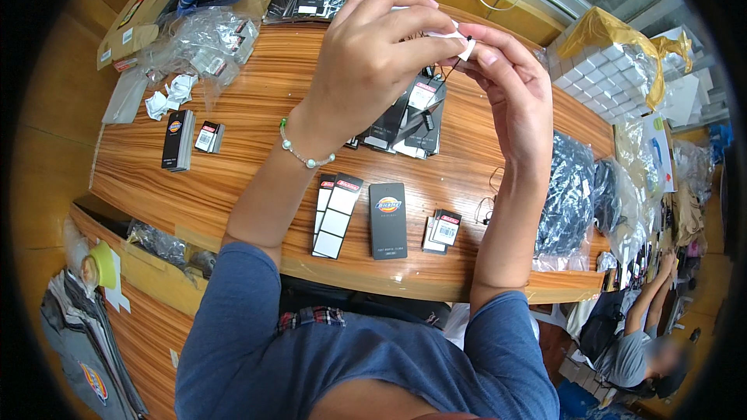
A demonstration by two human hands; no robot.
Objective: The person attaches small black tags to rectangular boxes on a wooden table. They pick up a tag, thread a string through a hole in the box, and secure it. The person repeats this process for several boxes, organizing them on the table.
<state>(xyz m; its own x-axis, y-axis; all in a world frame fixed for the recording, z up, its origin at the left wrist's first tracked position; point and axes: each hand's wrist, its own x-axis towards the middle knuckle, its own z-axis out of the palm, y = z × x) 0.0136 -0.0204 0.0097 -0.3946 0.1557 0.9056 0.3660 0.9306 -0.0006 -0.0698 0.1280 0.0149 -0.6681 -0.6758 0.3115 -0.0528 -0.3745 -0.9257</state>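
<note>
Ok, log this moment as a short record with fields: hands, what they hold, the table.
left hand: raised above the table, fingers pinching a small white tag
right hand: pinching the same white tag, at a thin black string
wrist: bead bracelet on the left
table: wooden, with black hang tags laid in a row near the front edge
right side: dark items in clear bags

Head cam, steeply down, close over table (257,101)

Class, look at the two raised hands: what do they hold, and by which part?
Both the left hand and right hand pinch a small white tag by its edges, fingertips meeting above the table.
</note>
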